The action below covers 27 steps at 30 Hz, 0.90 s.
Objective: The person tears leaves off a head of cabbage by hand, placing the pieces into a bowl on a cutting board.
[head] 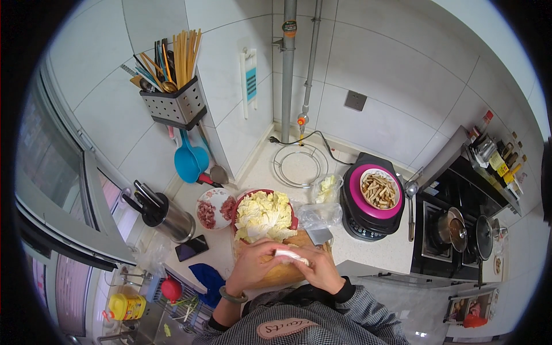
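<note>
Both of my hands meet over a wooden cutting board [280, 276]. My left hand [254, 263] and my right hand [319, 267] grip a small white-and-pale piece [290, 254], which looks like garlic or cabbage stem; the fingers partly cover it. Just beyond them a red colander [294, 222] is heaped with torn napa cabbage leaves [263, 215]. A cleaver's wide blade [319, 236] lies at the board's right rear edge. To the left of the colander, a floral plate [217, 198] carries two piles of chopped raw meat [206, 214].
Left stand a knife block [172, 220] and a phone [192, 248], with a blue cloth [209, 280] nearby. Plastic bags [319, 215] and a black-and-magenta electric cooker [366, 224] topped by a bowl of brown strips [379, 189] are right. Pots [448, 228] occupy the gas stove.
</note>
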Motion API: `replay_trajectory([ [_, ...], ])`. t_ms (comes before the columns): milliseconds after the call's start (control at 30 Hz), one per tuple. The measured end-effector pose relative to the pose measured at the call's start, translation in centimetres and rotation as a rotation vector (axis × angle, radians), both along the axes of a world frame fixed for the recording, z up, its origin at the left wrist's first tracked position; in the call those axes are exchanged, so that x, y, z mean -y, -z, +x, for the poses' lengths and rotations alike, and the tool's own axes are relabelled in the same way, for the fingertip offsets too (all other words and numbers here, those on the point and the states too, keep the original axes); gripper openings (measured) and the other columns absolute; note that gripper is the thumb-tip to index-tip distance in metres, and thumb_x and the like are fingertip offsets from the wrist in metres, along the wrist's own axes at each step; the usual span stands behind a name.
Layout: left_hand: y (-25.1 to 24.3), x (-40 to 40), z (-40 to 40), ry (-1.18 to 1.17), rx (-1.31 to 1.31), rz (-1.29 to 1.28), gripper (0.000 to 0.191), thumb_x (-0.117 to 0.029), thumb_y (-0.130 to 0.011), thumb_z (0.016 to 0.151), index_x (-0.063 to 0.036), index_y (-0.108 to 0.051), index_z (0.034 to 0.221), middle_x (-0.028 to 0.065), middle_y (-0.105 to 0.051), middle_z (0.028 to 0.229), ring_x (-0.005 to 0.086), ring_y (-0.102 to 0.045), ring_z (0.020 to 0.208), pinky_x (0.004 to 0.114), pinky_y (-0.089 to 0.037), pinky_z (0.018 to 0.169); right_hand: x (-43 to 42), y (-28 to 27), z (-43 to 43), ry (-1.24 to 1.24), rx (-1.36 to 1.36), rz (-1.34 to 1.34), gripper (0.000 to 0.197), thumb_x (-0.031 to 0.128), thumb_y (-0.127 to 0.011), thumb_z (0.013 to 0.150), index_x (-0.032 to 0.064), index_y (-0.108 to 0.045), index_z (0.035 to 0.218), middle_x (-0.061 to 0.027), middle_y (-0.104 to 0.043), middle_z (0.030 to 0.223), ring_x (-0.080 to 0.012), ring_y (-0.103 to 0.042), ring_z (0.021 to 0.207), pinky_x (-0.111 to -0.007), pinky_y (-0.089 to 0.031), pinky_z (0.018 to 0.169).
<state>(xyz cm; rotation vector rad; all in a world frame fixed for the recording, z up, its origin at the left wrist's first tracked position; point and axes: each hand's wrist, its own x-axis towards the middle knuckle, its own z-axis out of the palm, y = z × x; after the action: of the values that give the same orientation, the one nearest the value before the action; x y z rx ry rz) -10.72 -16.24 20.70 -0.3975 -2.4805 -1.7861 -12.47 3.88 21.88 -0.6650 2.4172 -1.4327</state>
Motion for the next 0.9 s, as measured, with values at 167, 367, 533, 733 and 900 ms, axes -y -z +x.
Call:
replay_trajectory([
  [167, 1.1, -0.1, -0.4, -0.026, -0.004, -0.026, 0.022, -0.01, -0.069, 0.086, -0.0006, -0.067, 0.106, 0.0097, -0.067, 0.091, 0.0167, -0.065, 0.077, 0.026, -0.052, 0.069, 0.4, 1.4, -0.7, 0.0, -0.213, -0.062, 0.031, 0.012, -0.063, 0.089, -0.0005, -0.061, 0.117, -0.0193, -0.066, 0.106, -0.0307, -0.066, 0.09, -0.035, -0.051, 0.078],
  [367, 1.0, 0.4, -1.1, -0.011, 0.15, 0.025, 0.031, -0.014, -0.064, 0.09, -0.0047, -0.061, 0.119, 0.01, -0.064, 0.1, 0.0192, -0.064, 0.085, 0.028, -0.05, 0.075, 0.1, 1.6, -2.2, -0.068, -0.168, -0.047, 0.033, 0.016, -0.061, 0.092, -0.0027, -0.058, 0.118, -0.0221, -0.066, 0.101, -0.0353, -0.065, 0.09, -0.038, -0.05, 0.077],
  [533, 1.1, 1.6, -2.2, 0.263, 0.084, -0.354, 0.029, -0.024, -0.054, 0.096, -0.0046, -0.055, 0.117, 0.0167, -0.061, 0.103, 0.0321, -0.059, 0.096, 0.036, -0.047, 0.083, 0.2, 1.3, -3.1, -0.132, -0.157, -0.02, 0.024, 0.013, -0.056, 0.094, -0.0031, -0.06, 0.111, -0.0243, -0.064, 0.093, -0.0405, -0.062, 0.086, -0.041, -0.049, 0.075],
  [733, 4.0, 2.4, -2.1, 0.451, 0.166, -0.301, 0.031, -0.026, -0.041, 0.101, 0.0005, -0.05, 0.114, 0.0222, -0.059, 0.103, 0.0373, -0.057, 0.096, 0.041, -0.044, 0.083, 0.8, 0.7, -4.5, -0.381, -0.19, 0.171, 0.026, 0.015, -0.058, 0.091, 0.0032, -0.06, 0.114, -0.0236, -0.064, 0.097, -0.0426, -0.06, 0.086, -0.044, -0.05, 0.072],
  [900, 5.2, 2.1, -3.0, 0.377, 0.148, -0.217, 0.028, -0.023, -0.042, 0.101, 0.0021, -0.049, 0.112, 0.0235, -0.058, 0.102, 0.0395, -0.056, 0.095, 0.041, -0.044, 0.081, 0.6, 5.1, -6.3, -0.334, 0.041, -0.153, 0.026, 0.014, -0.054, 0.096, 0.0004, -0.061, 0.116, -0.0157, -0.067, 0.086, -0.0224, -0.061, 0.07, -0.032, -0.048, 0.064],
])
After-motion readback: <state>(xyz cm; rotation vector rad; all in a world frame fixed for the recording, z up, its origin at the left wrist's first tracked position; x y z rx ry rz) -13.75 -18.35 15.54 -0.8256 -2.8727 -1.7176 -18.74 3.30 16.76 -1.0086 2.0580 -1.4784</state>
